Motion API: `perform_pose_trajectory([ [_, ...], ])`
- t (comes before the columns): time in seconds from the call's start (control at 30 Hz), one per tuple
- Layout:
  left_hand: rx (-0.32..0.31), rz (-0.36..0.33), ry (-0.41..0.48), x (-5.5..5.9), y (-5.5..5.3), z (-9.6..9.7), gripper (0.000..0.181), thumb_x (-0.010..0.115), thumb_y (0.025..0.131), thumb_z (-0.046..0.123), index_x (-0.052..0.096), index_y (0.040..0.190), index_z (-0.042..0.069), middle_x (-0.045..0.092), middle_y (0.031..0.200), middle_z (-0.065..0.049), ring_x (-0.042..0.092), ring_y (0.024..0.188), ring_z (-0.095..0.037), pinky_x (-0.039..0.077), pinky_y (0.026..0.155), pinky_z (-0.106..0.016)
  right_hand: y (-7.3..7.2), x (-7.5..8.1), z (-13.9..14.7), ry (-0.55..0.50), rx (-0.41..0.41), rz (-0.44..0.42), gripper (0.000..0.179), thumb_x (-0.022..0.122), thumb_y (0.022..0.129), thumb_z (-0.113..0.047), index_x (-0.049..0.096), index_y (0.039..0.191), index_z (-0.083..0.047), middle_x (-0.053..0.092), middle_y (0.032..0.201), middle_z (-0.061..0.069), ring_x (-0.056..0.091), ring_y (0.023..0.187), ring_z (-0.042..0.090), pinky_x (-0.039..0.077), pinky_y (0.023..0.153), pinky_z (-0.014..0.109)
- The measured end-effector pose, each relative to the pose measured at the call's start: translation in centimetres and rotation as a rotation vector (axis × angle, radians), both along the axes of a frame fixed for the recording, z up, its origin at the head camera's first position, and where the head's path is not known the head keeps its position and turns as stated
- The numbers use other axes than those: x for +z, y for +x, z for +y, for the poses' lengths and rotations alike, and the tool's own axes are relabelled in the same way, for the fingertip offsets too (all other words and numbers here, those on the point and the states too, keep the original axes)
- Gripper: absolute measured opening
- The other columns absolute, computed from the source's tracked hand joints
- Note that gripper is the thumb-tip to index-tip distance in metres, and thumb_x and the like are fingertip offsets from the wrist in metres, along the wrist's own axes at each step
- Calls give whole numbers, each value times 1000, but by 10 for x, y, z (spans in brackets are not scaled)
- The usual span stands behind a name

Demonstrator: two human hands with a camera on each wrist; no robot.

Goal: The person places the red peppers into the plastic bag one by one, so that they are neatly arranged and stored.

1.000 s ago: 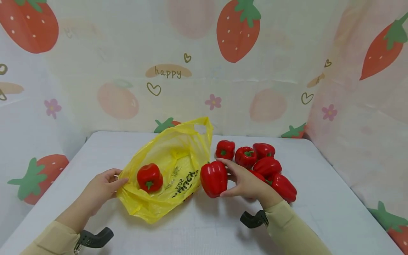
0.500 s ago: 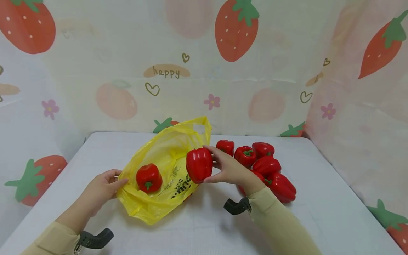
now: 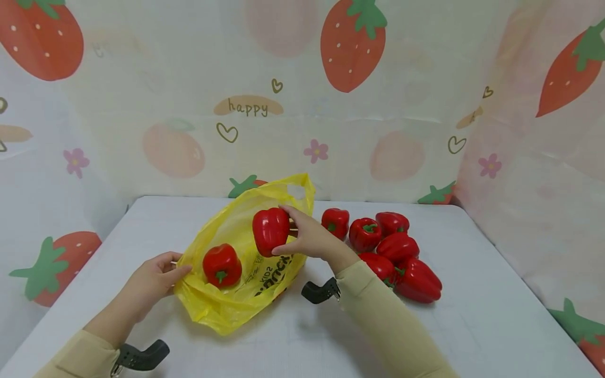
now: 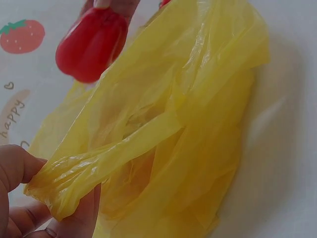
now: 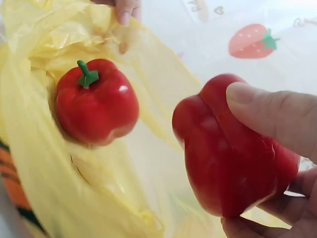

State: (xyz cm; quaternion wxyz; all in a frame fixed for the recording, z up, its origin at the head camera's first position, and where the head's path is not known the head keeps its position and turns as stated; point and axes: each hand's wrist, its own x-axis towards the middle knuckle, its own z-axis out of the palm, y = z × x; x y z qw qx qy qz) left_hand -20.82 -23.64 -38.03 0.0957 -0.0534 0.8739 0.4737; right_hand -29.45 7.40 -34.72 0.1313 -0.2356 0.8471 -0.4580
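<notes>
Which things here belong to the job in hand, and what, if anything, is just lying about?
Part of the job:
yellow bag
held red pepper
bagged red pepper
probably the six loose peppers

Apparently just surroundings:
strawberry-print backdrop
white table

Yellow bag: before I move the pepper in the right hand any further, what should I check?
1. Left hand pinching the yellow bag's edge: ok.
2. Bag mouth open: ok.
3. Right hand gripping the held pepper: ok, thumb and fingers on it.
4. First pepper lying inside the bag: ok.
5. Held pepper free of the plastic: cannot tell.
6. Loose peppers bagged: not ok, six visible on the table.
</notes>
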Motion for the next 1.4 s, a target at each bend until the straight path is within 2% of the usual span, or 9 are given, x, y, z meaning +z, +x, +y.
perform_pose_trajectory([
  [0.23,-9,9,1,1,0,1,49,55,90,39,47,122,3,55,101,-11,55,84,-18,53,79,-32,-10,-2,-27,115,-19,78,94,81,67,-33,25,142,-20,44,130,-3,45,116,17,50,85,30],
  [0.53,-14,15,-3,3,1,3,49,55,90,39,47,123,3,54,100,-11,55,84,-18,53,78,-31,-19,-15,-55,174,-168,19,90,80,66,-39,30,139,-20,49,127,-2,47,109,17,48,87,35],
  [0.77,-21,12,-6,3,-2,3,51,55,89,41,47,123,4,54,98,-10,54,83,-19,54,77,-29,-23,-23,-72,147,-242,-27,90,77,69,-42,28,140,-16,50,127,1,48,109,19,45,91,36],
  [1.07,-19,-9,-16,1,-4,4,53,56,88,42,46,124,4,55,99,-10,54,83,-18,54,77,-30,-30,-40,-89,84,-291,-29,89,77,69,-42,29,138,-15,51,124,2,49,109,18,46,91,33],
  [1.27,-12,-15,-16,0,-5,3,52,56,89,41,46,123,4,56,98,-9,55,81,-18,54,77,-29,-33,-46,-95,48,-286,-62,91,78,67,-41,28,140,-18,47,128,0,47,111,18,46,90,35],
  [1.4,-15,-9,-14,0,-6,3,51,56,89,40,46,123,4,56,98,-9,55,81,-18,54,77,-29,-34,-47,-96,39,-270,-54,92,79,68,-40,27,141,-18,45,130,0,47,112,18,46,90,35],
])
